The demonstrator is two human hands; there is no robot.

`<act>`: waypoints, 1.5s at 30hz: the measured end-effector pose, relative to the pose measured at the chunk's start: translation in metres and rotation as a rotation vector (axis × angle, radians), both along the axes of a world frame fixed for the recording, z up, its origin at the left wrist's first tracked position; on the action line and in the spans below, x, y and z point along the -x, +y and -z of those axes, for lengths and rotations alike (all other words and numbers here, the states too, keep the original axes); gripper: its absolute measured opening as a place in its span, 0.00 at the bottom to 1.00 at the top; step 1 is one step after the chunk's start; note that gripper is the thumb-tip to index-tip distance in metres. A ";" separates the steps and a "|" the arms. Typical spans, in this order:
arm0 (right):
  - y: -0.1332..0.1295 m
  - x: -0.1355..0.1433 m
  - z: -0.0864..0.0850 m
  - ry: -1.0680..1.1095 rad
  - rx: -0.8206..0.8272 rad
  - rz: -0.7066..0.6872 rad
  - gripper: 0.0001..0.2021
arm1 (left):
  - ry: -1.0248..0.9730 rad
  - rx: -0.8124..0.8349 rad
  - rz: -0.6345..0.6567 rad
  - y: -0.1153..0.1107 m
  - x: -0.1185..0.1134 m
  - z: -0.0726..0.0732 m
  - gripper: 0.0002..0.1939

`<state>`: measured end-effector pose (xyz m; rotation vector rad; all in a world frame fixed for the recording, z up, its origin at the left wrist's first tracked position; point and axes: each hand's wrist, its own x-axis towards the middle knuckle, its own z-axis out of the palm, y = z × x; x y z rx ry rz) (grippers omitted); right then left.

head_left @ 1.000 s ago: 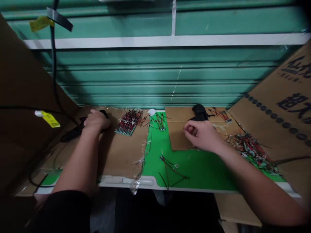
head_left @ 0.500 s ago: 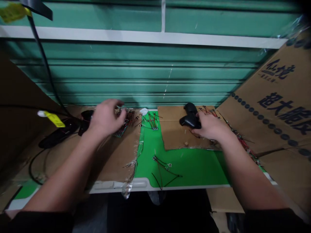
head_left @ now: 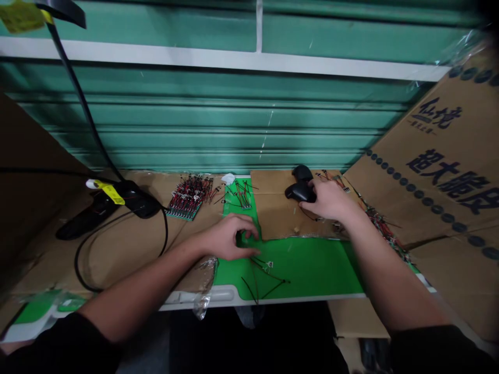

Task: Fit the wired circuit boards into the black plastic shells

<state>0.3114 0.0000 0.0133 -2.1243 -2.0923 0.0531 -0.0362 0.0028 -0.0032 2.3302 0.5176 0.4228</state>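
Observation:
My left hand [head_left: 234,236] is over the green tabletop, its thumb and fingers curved apart with nothing between them. Just below its fingertips lies a small loose piece with thin dark wires [head_left: 268,266]; the hand partly hides it. On the right, my right hand [head_left: 327,198] grips a black plastic device [head_left: 300,191] with two rounded lobes, which rests on a cardboard sheet [head_left: 273,215]. Its exact kind is unclear. A dense block of small circuit boards with red and black wires [head_left: 187,197] sits left of centre, beside a smaller wired strip [head_left: 244,195].
At the left, a black corded handheld device [head_left: 88,215] lies on cardboard, its cable [head_left: 166,234] looping forward. More wired parts [head_left: 384,228] line the right edge against a printed cardboard box [head_left: 440,166]. A green slatted wall [head_left: 175,114] closes the back.
My left hand has moved right and nearer, from the wired board block to above the loose wired piece. The right hand stays on the black device, which has turned slightly.

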 end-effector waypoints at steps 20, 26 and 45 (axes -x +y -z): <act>0.003 0.063 0.040 1.249 0.272 0.002 0.12 | -0.018 0.247 -0.020 -0.001 0.001 0.001 0.07; 0.002 0.057 0.038 1.130 0.210 -0.017 0.16 | -0.255 0.571 -0.205 -0.002 -0.009 0.006 0.16; -0.049 0.110 0.008 1.252 0.346 -0.325 0.16 | -0.568 0.806 -0.461 -0.008 -0.021 0.004 0.21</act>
